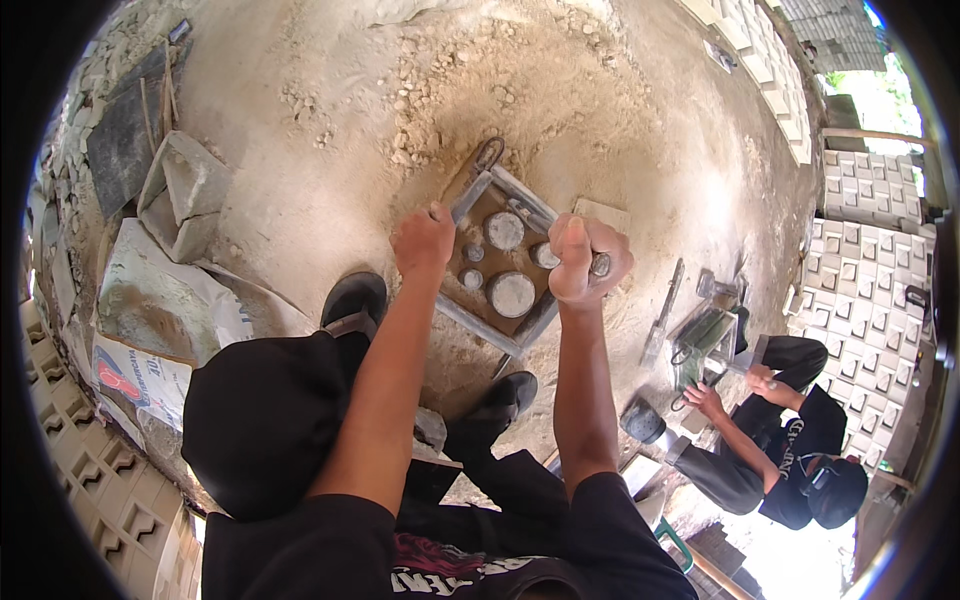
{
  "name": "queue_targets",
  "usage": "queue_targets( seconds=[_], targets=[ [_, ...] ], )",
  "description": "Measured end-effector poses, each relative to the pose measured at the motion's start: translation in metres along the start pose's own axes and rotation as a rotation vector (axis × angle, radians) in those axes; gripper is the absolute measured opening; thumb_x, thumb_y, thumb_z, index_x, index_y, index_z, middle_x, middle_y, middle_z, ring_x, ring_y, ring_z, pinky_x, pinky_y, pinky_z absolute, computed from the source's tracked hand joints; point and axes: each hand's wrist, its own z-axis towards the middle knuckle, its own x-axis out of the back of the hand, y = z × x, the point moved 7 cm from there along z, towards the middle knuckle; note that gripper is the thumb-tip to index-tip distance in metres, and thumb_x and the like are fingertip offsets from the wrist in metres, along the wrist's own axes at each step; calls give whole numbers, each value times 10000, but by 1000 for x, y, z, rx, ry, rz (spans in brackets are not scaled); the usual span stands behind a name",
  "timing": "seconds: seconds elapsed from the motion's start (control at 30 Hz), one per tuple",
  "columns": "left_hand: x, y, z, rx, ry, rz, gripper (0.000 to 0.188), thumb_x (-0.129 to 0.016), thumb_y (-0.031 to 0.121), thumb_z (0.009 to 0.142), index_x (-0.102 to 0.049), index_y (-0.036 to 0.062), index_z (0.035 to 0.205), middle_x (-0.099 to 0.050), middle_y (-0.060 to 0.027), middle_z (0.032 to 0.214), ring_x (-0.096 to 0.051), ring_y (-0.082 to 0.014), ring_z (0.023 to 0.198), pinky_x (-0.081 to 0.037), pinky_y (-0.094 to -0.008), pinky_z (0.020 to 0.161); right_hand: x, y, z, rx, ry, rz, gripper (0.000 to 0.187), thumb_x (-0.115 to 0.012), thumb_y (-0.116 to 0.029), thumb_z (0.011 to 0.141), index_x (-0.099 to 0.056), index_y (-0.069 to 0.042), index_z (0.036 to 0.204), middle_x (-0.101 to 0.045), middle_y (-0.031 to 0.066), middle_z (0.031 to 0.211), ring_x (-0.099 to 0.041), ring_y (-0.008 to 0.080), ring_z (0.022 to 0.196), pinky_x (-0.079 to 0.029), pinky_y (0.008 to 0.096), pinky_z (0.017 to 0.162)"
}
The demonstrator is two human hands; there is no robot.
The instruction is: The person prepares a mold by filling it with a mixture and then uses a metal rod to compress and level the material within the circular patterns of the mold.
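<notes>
A square grey metal mould frame (478, 325) lies on the dusty ground between my feet. Several round grey discs (512, 294) of different sizes sit inside it on a brown, sandy-looking surface. My left hand (422, 240) is closed in a fist at the frame's left corner, and the fingers hide what they grip there. At the right corner my right hand (590, 255) is wrapped round a handle, whose rounded grey end (600, 264) shows beside the fingers. A metal loop (489, 154) sticks out at the frame's far corner.
Crumbled earth (470, 90) lies beyond the mould. To the left are an open sack (150, 375) and a triangular concrete block (185, 185). At right a co-worker (790, 440) handles a green-grey mould (703, 340). Patterned blocks (860, 290) are stacked behind.
</notes>
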Motion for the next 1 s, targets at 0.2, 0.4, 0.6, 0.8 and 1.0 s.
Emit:
queue_targets(
  seconds=[0.2, 0.4, 0.6, 0.8, 1.0],
  targets=[
    [-9, -14, 3, 26, -6, 16, 564, -370, 417, 938, -712, -31, 962, -673, -251, 1019, -620, -403, 1021, -418, -489, 972, -18, -35, 7, 101, -89, 66, 400, -543, -118, 908, -372, -24, 559, -421, 15, 476, -354, 89, 412, -245, 266, 392],
    [-4, -7, 4, 17, -8, -23, 570, -369, 427, 934, -701, -32, 1003, -664, -262, 1041, -613, -410, 1032, -408, -485, 989, -36, -31, 37, 64, -159, -64, 383, -556, -102, 896, -396, -41, 554, -438, 6, 486, -385, 80, 426, -282, 258, 396],
    [-6, -7, 7, 35, -18, -20, 577, -370, 444, 933, -694, -29, 1003, -664, -257, 1046, -618, -419, 1016, -428, -489, 965, -41, -14, 43, -73, -325, -59, 372, -559, -42, 894, -391, -27, 562, -412, 0, 500, -343, 70, 449, -247, 258, 416],
    [-7, -7, 5, 25, -47, -21, 550, -392, 431, 931, -704, -19, 977, -670, -251, 1016, -624, -421, 996, -443, -499, 936, -4, -7, 18, -106, -271, 72, 364, -588, 49, 830, -396, -26, 530, -358, 30, 475, -313, 126, 399, -227, 305, 402],
    [-8, -12, 5, 20, 27, -16, 545, -398, 430, 927, -708, -17, 955, -675, -256, 976, -647, -422, 940, -477, -508, 892, 15, -17, 2, -34, -245, 93, 408, -588, -6, 865, -395, -39, 507, -380, 27, 470, -329, 125, 408, -216, 304, 403]
  ],
)
